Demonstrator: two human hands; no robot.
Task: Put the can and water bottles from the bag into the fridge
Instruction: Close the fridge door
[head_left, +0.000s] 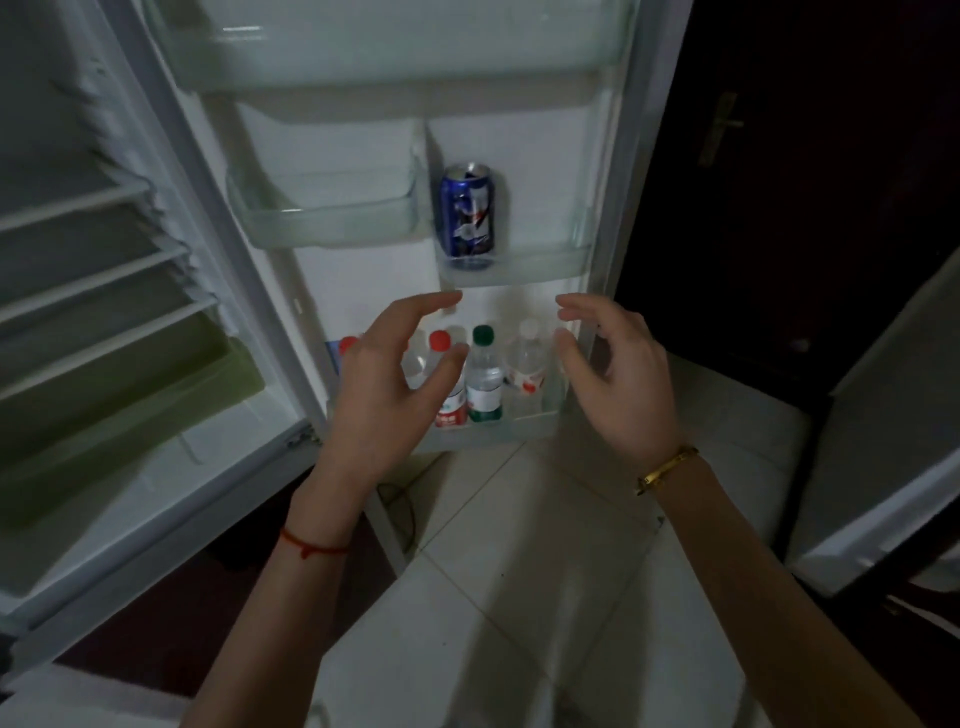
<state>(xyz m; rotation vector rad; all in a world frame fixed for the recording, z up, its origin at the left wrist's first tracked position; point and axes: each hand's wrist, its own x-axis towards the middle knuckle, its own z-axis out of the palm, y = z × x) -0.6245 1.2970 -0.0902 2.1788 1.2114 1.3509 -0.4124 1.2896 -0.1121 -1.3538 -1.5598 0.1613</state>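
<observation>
A blue can (467, 217) stands upright on the small right-hand shelf of the open fridge door (524, 267). Below it, in the bottom door shelf (519, 423), stand several water bottles: a green-capped one (484, 376), a red-capped one (451, 395) and a white-capped one (527, 364). Another red cap (348, 344) shows behind my left hand. My left hand (387, 384) hovers in front of the bottles with fingers spread and holds nothing. My right hand (618, 374) is also open, just right of the bottles. No bag is in view.
The fridge interior (104, 291) is at the left, with wire shelves and a greenish drawer. An empty door bin (327, 213) sits left of the can. A dark door with a handle (722, 130) stands at the right. Pale floor tiles (519, 571) lie below.
</observation>
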